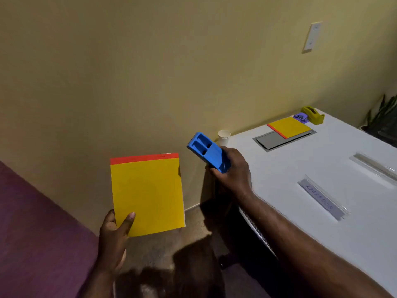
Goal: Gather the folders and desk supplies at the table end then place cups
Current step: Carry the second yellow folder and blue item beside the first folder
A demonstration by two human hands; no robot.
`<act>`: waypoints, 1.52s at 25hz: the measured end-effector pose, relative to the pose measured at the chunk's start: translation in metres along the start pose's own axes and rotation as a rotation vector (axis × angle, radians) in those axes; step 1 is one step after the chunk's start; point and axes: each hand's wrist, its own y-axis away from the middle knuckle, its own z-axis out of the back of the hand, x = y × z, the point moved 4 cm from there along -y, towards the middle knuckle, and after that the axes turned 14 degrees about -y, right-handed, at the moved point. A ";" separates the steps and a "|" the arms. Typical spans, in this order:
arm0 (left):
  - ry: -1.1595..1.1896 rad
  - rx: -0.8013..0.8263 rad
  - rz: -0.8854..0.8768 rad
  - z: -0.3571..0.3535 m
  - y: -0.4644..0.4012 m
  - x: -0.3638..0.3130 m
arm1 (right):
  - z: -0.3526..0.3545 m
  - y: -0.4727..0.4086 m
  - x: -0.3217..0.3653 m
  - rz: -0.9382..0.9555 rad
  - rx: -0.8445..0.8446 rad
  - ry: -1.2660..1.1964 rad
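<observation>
Head view: yellow folder (148, 194) with red top strip pinched at lower-left corner by left hand (113, 233), thumb on the face, fingers behind. Held off the counter (322, 233), over the floor, face up toward camera, long axis running bottom to top of frame. Blue desk organizer (207, 153) wrapped in right hand (233, 171), fingers curled round its lower end, open compartments tilted up-left. Sits just beside the counter's near-left edge.

Gather pile at the far end: second yellow folder (289, 126) flat over a grey inset panel (270, 139), purple stapler (300, 117) and yellow tape dispenser (312, 115) just beyond it. White paper cup (224, 136) at the counter's left edge, just past the organizer.

Key relation: pile lies ahead and to the right of both hands, up the counter. Right hand nearer, already at the counter edge; left hand well apart, needs a cross-body swing. Likely organizer down first beside the stapler, then held folder stacked on the flat one, red strips matched.
</observation>
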 end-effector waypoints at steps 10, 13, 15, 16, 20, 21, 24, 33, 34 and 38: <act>-0.034 0.187 0.036 -0.095 -0.156 -0.009 | 0.023 -0.104 -0.103 -0.230 -0.226 0.130; -0.039 0.263 0.018 -0.124 -0.193 -0.010 | 0.026 -0.121 -0.125 -0.281 -0.291 0.172; -0.056 0.307 -0.001 -0.141 -0.211 -0.009 | 0.026 -0.127 -0.136 -0.309 -0.302 0.206; -0.064 0.341 -0.015 -0.151 -0.225 -0.009 | 0.024 -0.131 -0.141 -0.328 -0.320 0.234; -0.098 0.440 -0.023 -0.178 -0.277 -0.006 | 0.016 -0.148 -0.156 -0.409 -0.399 0.303; -0.106 0.473 -0.021 -0.184 -0.290 -0.004 | 0.014 -0.152 -0.160 -0.426 -0.417 0.319; -0.137 0.553 0.002 -0.195 -0.312 0.005 | 0.008 -0.155 -0.171 -0.493 -0.431 0.358; -0.146 0.598 0.104 -0.224 -0.335 0.015 | 0.005 -0.184 -0.243 -0.679 -0.341 0.467; -0.141 0.594 0.127 -0.227 -0.337 0.020 | 0.004 -0.189 -0.254 -0.693 -0.328 0.472; -0.165 0.576 0.210 -0.240 -0.341 0.037 | 0.003 -0.208 -0.302 -0.741 -0.274 0.478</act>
